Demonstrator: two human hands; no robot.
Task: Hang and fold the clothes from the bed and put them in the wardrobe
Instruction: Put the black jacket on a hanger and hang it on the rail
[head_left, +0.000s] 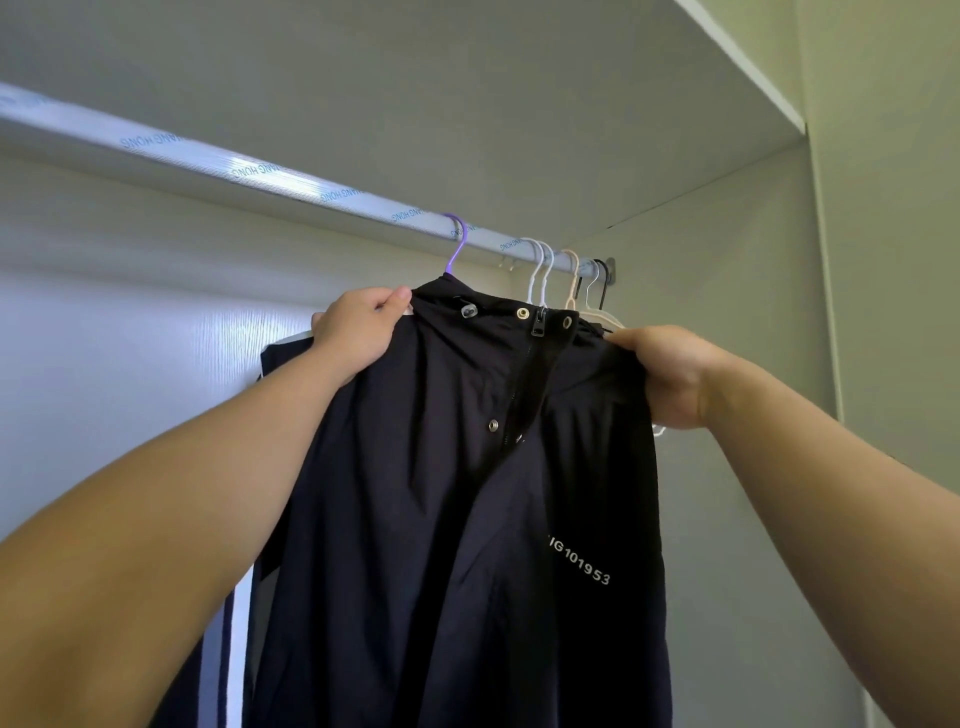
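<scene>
A dark navy jacket (467, 519) with snaps, a front zip and white lettering hangs inside the wardrobe on a purple hanger (457, 244). The hanger's hook sits over the silver rail (291, 182). My left hand (358, 332) grips the jacket's left shoulder beside the collar. My right hand (670, 374) grips its right shoulder. Both arms reach up and forward. The hanger's body is hidden inside the jacket.
Several white, cream and black hangers (556, 275) crowd the rail's right end by the side wall (753, 312). A dark garment with white stripes (228, 649) hangs behind the jacket at lower left. The wardrobe top panel (467, 104) lies just above the rail.
</scene>
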